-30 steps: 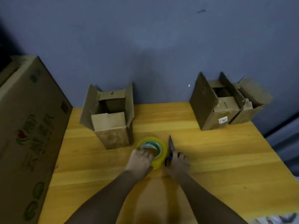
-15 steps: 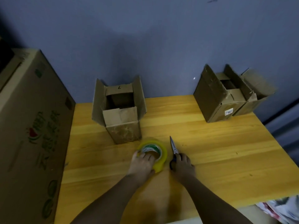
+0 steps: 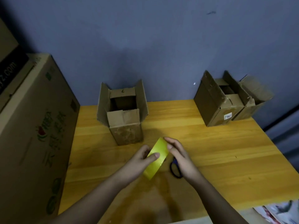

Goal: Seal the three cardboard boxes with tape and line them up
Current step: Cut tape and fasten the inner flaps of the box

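Observation:
A yellow tape roll (image 3: 157, 157) stands on edge above the wooden table (image 3: 210, 151), held between both hands. My left hand (image 3: 142, 157) grips its left side, thumb on the outer face. My right hand (image 3: 179, 154) touches the roll's upper right edge with its fingertips. An open cardboard box (image 3: 124, 117) with flaps up stands just behind the roll. Two more open boxes stand at the back right, one with a white label (image 3: 218, 104) and one behind it (image 3: 252, 101). Blue-handled scissors (image 3: 174, 168) lie on the table under my right hand, mostly hidden.
A large printed carton (image 3: 32, 135) stands along the table's left side. A blue-grey wall (image 3: 161, 46) runs behind the table. Some printed paper (image 3: 279, 210) shows past the table's front right corner.
The tape roll was lying flat; my left hand has lifted it onto its edge. My right hand left the scissors and came to the roll.

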Demonstrator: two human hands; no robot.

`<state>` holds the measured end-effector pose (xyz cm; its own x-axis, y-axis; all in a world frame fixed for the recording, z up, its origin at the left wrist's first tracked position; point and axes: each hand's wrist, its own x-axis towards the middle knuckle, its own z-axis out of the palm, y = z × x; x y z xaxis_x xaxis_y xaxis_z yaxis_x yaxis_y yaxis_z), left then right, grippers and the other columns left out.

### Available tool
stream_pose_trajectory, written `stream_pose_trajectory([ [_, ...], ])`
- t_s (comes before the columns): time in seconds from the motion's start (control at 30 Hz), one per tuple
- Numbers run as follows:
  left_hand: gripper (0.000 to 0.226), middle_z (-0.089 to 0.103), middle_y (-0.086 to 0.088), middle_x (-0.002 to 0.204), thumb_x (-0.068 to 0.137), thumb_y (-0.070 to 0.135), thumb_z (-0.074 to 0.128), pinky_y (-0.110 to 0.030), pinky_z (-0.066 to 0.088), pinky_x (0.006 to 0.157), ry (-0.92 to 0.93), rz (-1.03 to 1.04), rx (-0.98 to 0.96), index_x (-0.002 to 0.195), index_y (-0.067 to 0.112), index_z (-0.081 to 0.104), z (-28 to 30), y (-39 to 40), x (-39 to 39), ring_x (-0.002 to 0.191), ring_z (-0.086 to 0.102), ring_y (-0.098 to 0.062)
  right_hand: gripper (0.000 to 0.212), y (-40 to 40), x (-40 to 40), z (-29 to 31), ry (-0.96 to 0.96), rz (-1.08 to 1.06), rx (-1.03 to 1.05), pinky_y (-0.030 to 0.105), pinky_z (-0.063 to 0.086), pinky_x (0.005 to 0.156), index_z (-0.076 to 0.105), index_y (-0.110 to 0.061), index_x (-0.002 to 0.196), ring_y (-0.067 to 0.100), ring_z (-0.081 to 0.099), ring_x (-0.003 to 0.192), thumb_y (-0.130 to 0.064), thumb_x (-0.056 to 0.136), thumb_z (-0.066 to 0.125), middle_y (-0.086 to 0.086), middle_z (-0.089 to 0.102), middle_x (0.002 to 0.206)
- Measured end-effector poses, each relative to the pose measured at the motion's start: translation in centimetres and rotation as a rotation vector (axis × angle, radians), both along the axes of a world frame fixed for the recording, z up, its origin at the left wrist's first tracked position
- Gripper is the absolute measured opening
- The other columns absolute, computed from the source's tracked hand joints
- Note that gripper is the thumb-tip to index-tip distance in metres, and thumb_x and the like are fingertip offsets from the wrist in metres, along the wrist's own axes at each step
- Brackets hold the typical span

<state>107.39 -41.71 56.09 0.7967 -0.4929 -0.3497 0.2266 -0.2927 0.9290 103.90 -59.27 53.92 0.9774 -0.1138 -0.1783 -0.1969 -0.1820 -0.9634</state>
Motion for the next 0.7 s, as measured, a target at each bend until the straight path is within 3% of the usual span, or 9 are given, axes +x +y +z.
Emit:
stream_pose_trajectory([
  [0.13, 0.031, 0.057, -0.005, 0.091, 0.093, 0.029, 0.056, -0.017, 0.042, 0.065, 0.023, 0.096, -0.188, 0.106, 0.001, 0.050, 4.3, 0.4, -0.6, 0.076, 0.057, -0.005, 0.078, 0.8, -1.1, 4.8, -0.156, 0.169, 0.022, 0.026, 0.033, 0.110, 0.032, -0.045, 0.142, 0.000, 0.029, 0.138, -0.061, 0.074, 0.066, -0.018, 0.030, 0.150],
  [0.23, 0.041, 0.063, -0.020, 0.094, 0.070, 0.035, 0.062, -0.039, 0.045, 0.076, 0.029, 0.140, -0.273, 0.098, 0.006, 0.052, 6.3, 0.4, 0.0, 0.088, 0.060, -0.032, 0.093, 1.5, -0.7, 7.3, -0.281, 0.186, -0.141, 0.015, 0.024, 0.113, 0.018, -0.041, 0.146, -0.006, 0.017, 0.141, -0.056, 0.070, 0.069, -0.019, 0.016, 0.155],
  [0.3, 0.043, 0.068, -0.017, 0.085, 0.053, 0.027, 0.058, -0.040, 0.045, 0.077, 0.067, 0.195, -0.335, 0.090, 0.007, 0.055, 6.9, 0.4, 0.5, 0.086, 0.061, -0.035, 0.090, 1.8, -0.4, 8.6, -0.323, 0.135, -0.139, 0.022, 0.026, 0.114, 0.021, -0.041, 0.146, -0.004, 0.020, 0.141, -0.056, 0.070, 0.068, -0.019, 0.021, 0.154],
  [0.37, 0.041, 0.072, -0.005, 0.079, 0.051, 0.020, 0.054, -0.032, 0.049, 0.068, 0.071, 0.216, -0.416, 0.092, 0.010, 0.057, 7.6, 0.5, 0.5, 0.082, 0.063, -0.024, 0.077, 2.0, -0.4, 9.4, -0.415, 0.070, -0.169, 0.032, 0.031, 0.114, 0.031, -0.035, 0.145, -0.001, 0.027, 0.139, -0.052, 0.077, 0.064, -0.017, 0.030, 0.151],
  [0.43, 0.049, 0.073, -0.007, 0.092, 0.056, 0.021, 0.056, -0.031, 0.051, 0.071, 0.053, 0.204, -0.450, 0.103, 0.009, 0.057, 8.5, 0.7, 0.0, 0.087, 0.066, -0.022, 0.061, 2.3, -0.5, 10.1, -0.550, 0.019, -0.279, 0.034, 0.036, 0.111, 0.041, -0.029, 0.141, 0.003, 0.033, 0.138, -0.047, 0.085, 0.059, -0.013, 0.037, 0.147],
  [0.5, 0.053, 0.070, -0.014, 0.106, 0.061, 0.020, 0.056, -0.041, 0.048, 0.080, 0.049, 0.215, -0.502, 0.112, 0.005, 0.055, 9.0, 0.9, -0.5, 0.097, 0.064, -0.028, 0.052, 2.5, -0.6, 10.8, -0.630, 0.013, -0.377, 0.034, 0.038, 0.108, 0.048, -0.027, 0.136, 0.008, 0.037, 0.136, -0.044, 0.088, 0.058, -0.011, 0.040, 0.144],
  [0.7, 0.055, 0.063, -0.022, 0.110, 0.073, 0.018, 0.056, -0.038, 0.045, 0.087, 0.162, 0.359, -0.665, 0.124, -0.004, 0.053, 10.2, 0.6, -0.7, 0.102, 0.059, -0.029, 0.061, 2.0, -0.7, 12.0, -0.713, 0.193, -0.617, 0.045, 0.045, 0.102, 0.047, -0.026, 0.137, 0.014, 0.035, 0.137, -0.044, 0.082, 0.067, -0.008, 0.032, 0.150],
])
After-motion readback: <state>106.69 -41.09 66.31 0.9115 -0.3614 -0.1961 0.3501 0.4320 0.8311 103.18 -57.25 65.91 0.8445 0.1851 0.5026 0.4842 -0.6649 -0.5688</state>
